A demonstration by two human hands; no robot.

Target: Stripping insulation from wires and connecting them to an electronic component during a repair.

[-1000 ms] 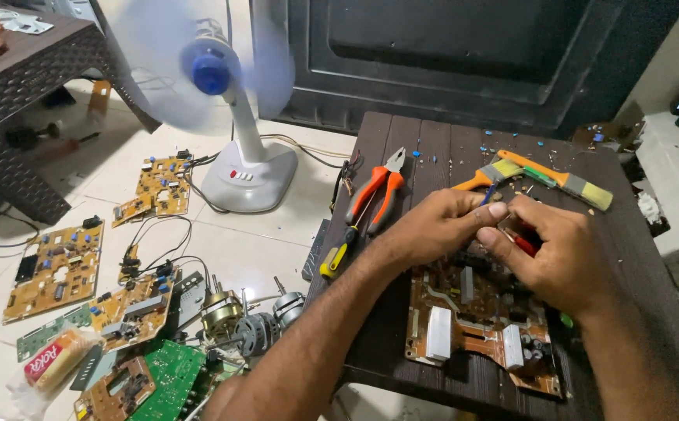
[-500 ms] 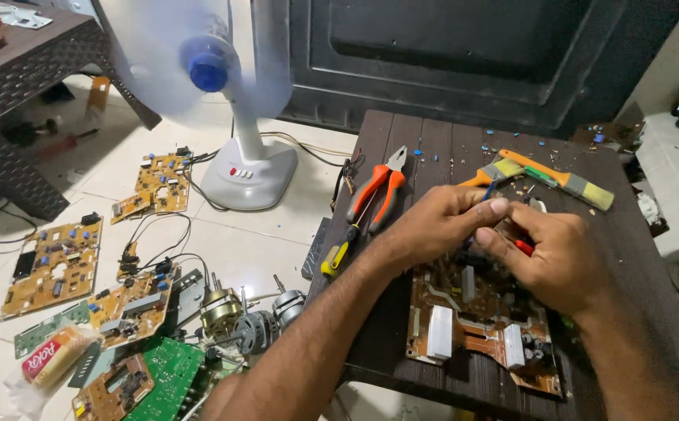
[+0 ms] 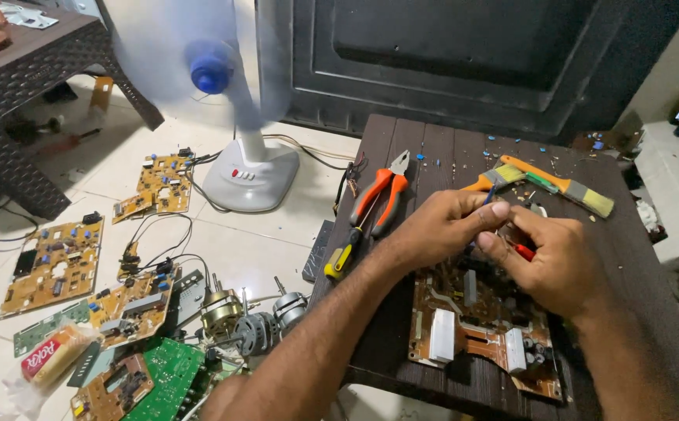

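A brown circuit board [image 3: 476, 331] with white blocks lies on the dark wooden table [image 3: 425, 164]. Both hands meet just above its far edge. My left hand [image 3: 445, 226] pinches a small part between thumb and fingertips; what it is stays hidden. My right hand [image 3: 554, 261] holds a small tool with a red handle [image 3: 523, 251], its tip pointing at the left fingertips. Orange-handled pliers [image 3: 382, 195] and a yellow-and-black screwdriver [image 3: 341, 257] lie left of the hands. Two paint brushes [image 3: 558, 183] lie just beyond them.
A white standing fan [image 3: 234, 117] spins on the tiled floor left of the table. Several circuit boards [image 3: 51, 261], small motors [image 3: 254, 320] and wires are scattered on the floor. A dark woven table [image 3: 20, 70] stands at the far left. A black panel [image 3: 464, 54] leans behind.
My hands stay together over the board with only slight finger movement. The view has shifted a little.
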